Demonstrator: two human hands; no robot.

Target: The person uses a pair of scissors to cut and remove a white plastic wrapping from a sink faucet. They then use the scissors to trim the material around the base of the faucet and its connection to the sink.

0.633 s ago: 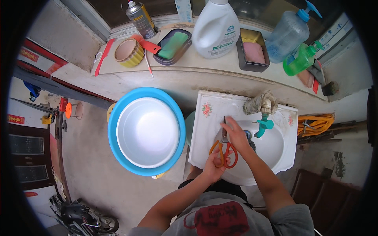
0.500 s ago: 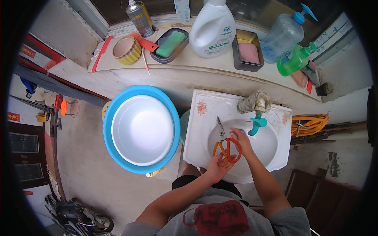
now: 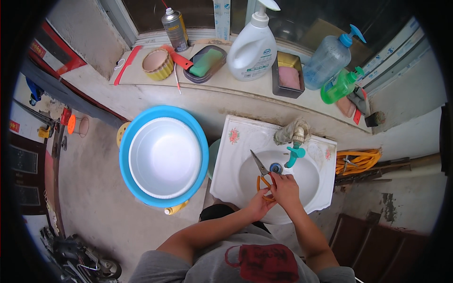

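Over the white sink I hold a pair of scissors with orange handles, its metal blades pointing up and to the left. My left hand is closed round the lower end of the handle loops. Higher up, my right hand covers the red-orange loop near the pivot, its fingers closed on it. Part of the handles is hidden behind the right hand. Just beyond the scissors lies the drain, and a teal tap stands over the basin's far side.
Left of the sink, a white basin sits inside a blue tub. Along the ledge stand a spray can, a white pump bottle, soap dishes and a green bottle. An orange hose hangs at right.
My right hand has gone from spread fingers beside the scissors to closing over the handle. The blades, nearly together before, now show broader. The whole view has shifted slightly.
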